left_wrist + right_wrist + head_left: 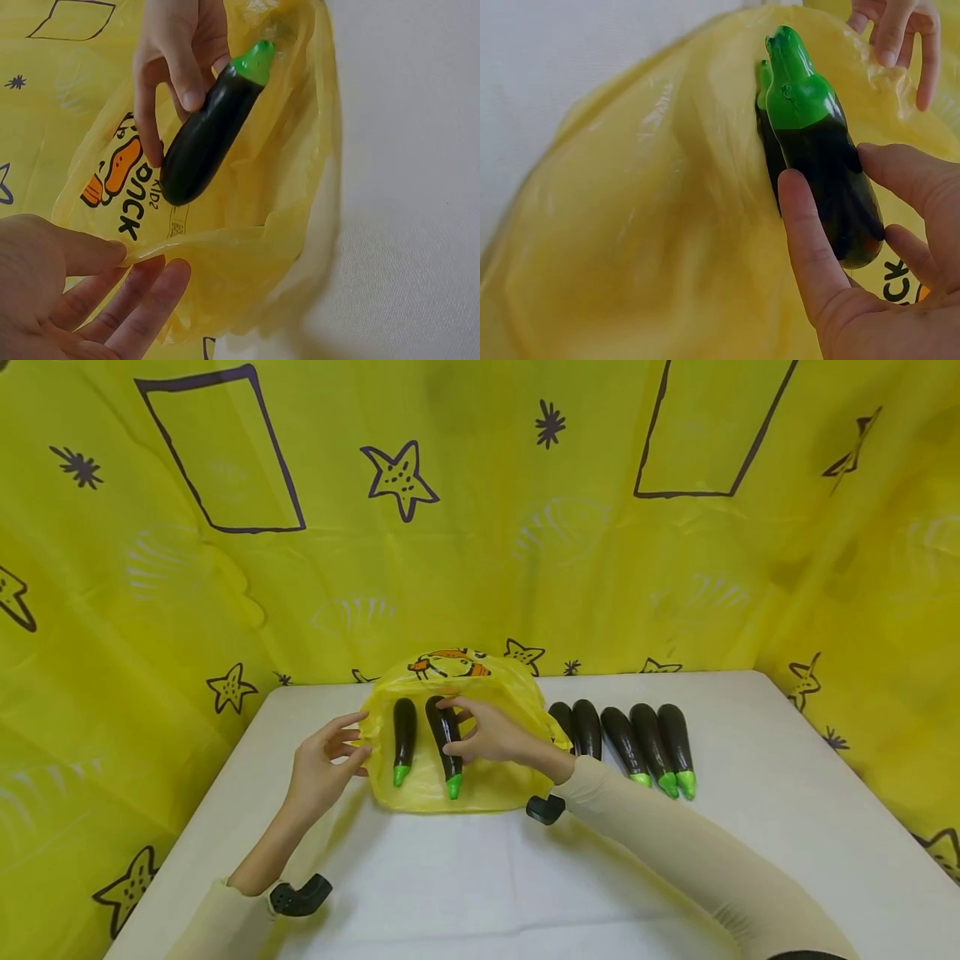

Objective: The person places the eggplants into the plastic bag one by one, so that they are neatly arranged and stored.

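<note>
A yellow plastic bag [495, 785] with a printed duck lies with its mouth spread open on the table. At its left edge, my left hand [318, 768] pinches the rim between thumb and fingers. My right hand [487, 731] reaches over the bag and grips a toy eggplant [444, 735], dark with a green stem end, between thumb and fingers. In the right wrist view this held eggplant [832, 172] partly covers a second one. That second eggplant [405, 731] lies on the bag's yellow plastic, left of the held one, stem toward me.
Several more eggplants [648, 743] stand in a row right of the bag, some partly hidden by my right arm. White cloth covers the table [450, 877]. Yellow sheeting [480, 560] with drawn stars surrounds the back and sides.
</note>
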Demonstrator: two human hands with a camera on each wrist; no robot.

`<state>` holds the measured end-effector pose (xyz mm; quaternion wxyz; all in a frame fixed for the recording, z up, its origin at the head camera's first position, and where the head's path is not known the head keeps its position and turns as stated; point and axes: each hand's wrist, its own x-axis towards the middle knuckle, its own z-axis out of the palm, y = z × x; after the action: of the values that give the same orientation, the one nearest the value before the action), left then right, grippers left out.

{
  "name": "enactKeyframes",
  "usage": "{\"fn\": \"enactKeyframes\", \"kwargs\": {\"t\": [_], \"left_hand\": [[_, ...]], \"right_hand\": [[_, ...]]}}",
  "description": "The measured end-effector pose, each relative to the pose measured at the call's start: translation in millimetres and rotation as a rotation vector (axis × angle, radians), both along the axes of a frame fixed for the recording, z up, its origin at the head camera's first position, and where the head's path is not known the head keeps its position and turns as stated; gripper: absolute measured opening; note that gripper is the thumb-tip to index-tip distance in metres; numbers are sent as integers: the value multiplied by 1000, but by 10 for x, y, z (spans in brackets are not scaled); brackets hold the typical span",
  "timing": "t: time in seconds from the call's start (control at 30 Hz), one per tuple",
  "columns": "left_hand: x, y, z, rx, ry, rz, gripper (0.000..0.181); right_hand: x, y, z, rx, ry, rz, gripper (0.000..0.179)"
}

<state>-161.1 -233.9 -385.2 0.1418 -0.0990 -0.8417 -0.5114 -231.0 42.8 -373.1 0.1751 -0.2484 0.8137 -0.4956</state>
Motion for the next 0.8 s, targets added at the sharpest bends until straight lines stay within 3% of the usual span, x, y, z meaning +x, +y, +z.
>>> {"fn": "enactKeyframes", "kwargs": {"t": [0.37, 0.8], "left_hand": [[-8, 29, 9, 4, 7, -5, 52], [3, 16, 19, 9, 13, -9, 52]], "right_hand": [[-132, -208, -47, 0, 20, -19, 70], [-277, -375, -137, 5, -4, -139, 68]]}}
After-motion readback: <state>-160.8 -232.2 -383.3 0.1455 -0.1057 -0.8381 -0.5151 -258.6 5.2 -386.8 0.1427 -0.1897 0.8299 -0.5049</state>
